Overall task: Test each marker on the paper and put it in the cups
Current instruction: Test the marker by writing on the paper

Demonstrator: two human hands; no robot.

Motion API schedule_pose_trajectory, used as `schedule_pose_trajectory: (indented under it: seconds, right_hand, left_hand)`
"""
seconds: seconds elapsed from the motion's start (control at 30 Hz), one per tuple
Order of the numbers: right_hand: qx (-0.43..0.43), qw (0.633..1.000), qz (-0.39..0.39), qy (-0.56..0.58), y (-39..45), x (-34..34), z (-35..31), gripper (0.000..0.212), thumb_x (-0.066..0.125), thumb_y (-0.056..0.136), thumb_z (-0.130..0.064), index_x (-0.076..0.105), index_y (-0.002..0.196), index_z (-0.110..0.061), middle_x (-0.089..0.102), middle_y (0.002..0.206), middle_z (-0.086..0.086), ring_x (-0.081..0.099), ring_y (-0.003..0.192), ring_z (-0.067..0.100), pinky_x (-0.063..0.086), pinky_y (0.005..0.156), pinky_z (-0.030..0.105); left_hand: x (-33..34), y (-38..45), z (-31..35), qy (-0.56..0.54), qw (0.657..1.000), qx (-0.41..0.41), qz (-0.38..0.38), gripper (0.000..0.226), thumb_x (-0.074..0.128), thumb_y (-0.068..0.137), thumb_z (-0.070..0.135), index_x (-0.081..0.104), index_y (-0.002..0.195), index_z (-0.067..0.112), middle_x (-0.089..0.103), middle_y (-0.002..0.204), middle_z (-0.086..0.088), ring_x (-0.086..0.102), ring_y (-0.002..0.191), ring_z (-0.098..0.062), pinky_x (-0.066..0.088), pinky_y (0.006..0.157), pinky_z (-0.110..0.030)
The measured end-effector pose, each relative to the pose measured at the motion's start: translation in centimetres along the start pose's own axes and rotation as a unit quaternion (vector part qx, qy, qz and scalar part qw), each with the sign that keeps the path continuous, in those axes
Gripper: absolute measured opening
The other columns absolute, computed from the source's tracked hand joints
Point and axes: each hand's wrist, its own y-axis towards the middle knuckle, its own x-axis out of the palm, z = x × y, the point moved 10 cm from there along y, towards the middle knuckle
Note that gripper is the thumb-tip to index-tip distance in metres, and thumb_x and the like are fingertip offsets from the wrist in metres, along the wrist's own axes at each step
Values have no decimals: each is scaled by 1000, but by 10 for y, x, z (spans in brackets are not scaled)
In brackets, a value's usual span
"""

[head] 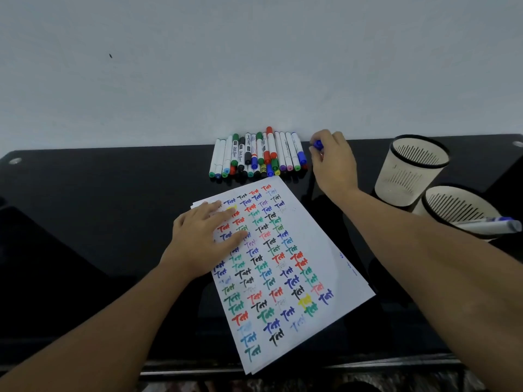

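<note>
Paper [283,278] lies nearest, pressed flat by the straight-fingered left hand [206,236]. Far right of it, the right hand [334,159] pinches a blue marker [318,144], just right of the marker row [259,155]. Both cups [410,171] stand right of this hand, the paper near-left.
</note>
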Motion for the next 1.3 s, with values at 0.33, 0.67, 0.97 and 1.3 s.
schedule_pose_trajectory:
  seconds: [0.33, 0.67, 0.97, 1.3]
  right_hand:
    - [-190, 981, -31, -26, -44, -20, -71, 27, 61, 105, -19, 64, 128, -6, 58, 127, 15, 59, 112, 28, 56, 92, 39]
    - [-135, 942, -302, -64, -102, 41, -75, 35, 32, 113, -38, 46, 139, -19, 58, 104, 0, 53, 90, 19, 50, 82, 44]
    - [-151, 908, -362, -149, -116, 64, -76, 43, 28, 112, -48, 42, 152, -35, 63, 125, -2, 63, 108, 21, 57, 83, 43]
    - [-202, 890, -340, -226, -115, 68, -97, 43, 21, 108, -62, 42, 141, -41, 64, 86, -7, 63, 73, 16, 51, 55, 33]
  left_hand:
    - [0, -2, 1, 0, 1000, 1, -1, 80, 34, 81, 90, 44, 147, 48, 34, 161, 13, 23, 150, -12, 9, 122, -46]
    - [-4, -3, 5, 0, 1000, 3, 9, 90, 26, 75, 93, 45, 148, 45, 35, 161, 10, 25, 150, -13, 12, 123, -48]
    - [-10, -6, 13, 9, 998, 44, 44, 80, 29, 86, 83, 40, 152, 41, 43, 156, 8, 29, 147, -14, 13, 123, -44]
    - [-15, -10, 23, 9, 989, 114, 93, 54, 49, 100, 54, 48, 150, 34, 61, 133, 8, 49, 126, -16, 38, 110, -43]
